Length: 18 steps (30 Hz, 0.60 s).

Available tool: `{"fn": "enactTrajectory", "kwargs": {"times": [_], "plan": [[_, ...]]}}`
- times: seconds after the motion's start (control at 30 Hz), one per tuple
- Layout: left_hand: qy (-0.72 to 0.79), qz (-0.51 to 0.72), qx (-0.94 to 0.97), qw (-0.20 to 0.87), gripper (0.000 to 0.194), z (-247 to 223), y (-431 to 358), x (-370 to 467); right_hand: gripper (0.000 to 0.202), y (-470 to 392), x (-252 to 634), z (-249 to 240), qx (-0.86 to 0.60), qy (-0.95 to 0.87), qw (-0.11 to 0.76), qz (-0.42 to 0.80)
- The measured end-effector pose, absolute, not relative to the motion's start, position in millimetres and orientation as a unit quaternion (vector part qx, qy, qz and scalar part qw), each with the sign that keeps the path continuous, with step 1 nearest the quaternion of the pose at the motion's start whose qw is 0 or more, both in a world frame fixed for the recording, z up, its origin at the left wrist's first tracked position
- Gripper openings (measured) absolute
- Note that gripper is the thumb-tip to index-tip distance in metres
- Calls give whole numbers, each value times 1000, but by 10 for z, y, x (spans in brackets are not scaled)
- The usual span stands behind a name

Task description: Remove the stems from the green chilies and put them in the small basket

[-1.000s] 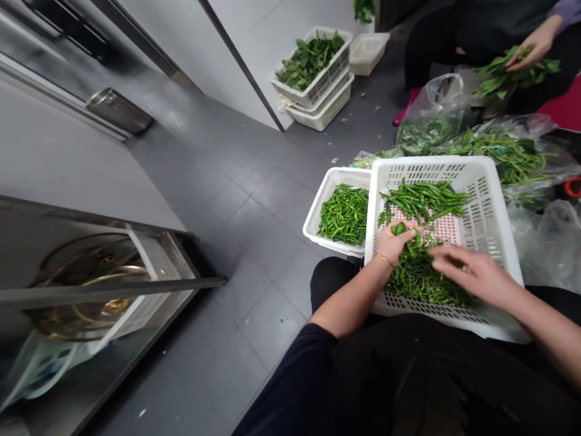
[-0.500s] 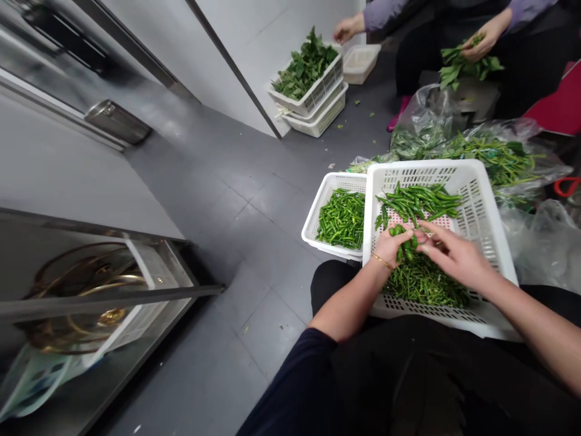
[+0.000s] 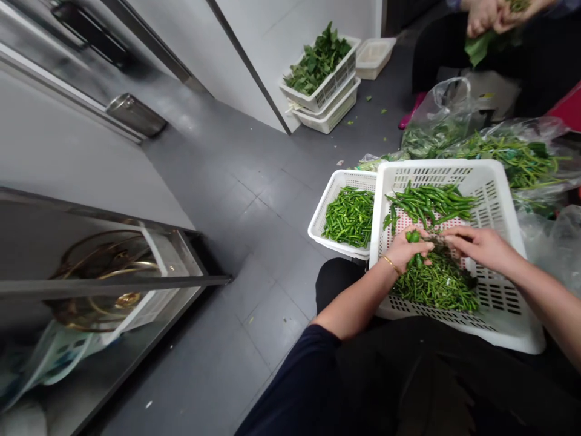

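A white slotted basket (image 3: pixel 511 224) sits on my lap. My left hand (image 3: pixel 406 251) is closed round a few green chili peppers (image 3: pixel 414 248) above it. Just to the right, my right hand (image 3: pixel 476 245) has thumb and fingertips pinched together, apart from the left; whatever lies between them is too small to make out. Whole green chilies (image 3: pixel 431 201) lie at the basket's far side, on a red-dotted bottom. A heap of short green stems (image 3: pixel 433 287) fills the near side, under my hands.
A smaller white basket (image 3: pixel 318 225) of green chilies (image 3: pixel 348 215) stands at the left. Stacked baskets (image 3: pixel 329 118) with leafy greens (image 3: pixel 318 60) are by the wall. Bagged greens (image 3: pixel 521 154) lie beyond, near a co-worker's hands (image 3: pixel 494 18). A metal shelf (image 3: pixel 181 281) stands left.
My right hand has moved away from the left, opening a gap between them. The co-worker's hands have come together over the greens. The view has shifted slightly.
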<state>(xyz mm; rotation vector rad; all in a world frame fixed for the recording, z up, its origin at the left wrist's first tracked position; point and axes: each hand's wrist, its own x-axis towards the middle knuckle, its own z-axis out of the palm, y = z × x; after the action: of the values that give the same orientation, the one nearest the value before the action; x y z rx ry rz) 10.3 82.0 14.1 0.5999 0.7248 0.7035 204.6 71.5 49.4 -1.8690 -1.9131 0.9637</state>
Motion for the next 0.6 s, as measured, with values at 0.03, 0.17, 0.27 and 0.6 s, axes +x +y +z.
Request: {"fn": "enactTrajectory", "kwargs": {"times": [0.03, 0.17, 0.27, 0.6], "plan": [[318, 308, 319, 838, 49, 152, 803, 103, 36, 858, 2040, 443, -664, -666, 143, 307], [227, 178, 421, 860, 44, 195, 755, 114, 34, 1346, 1736, 217, -647, -721, 94, 232], [190, 120, 468, 855, 40, 223, 752, 115, 40, 1599, 1311, 3, -652, -724, -6, 225], [325, 174, 477, 798, 46, 195, 807, 56, 41, 1716, 1237, -503, -697, -669, -138, 218]]}}
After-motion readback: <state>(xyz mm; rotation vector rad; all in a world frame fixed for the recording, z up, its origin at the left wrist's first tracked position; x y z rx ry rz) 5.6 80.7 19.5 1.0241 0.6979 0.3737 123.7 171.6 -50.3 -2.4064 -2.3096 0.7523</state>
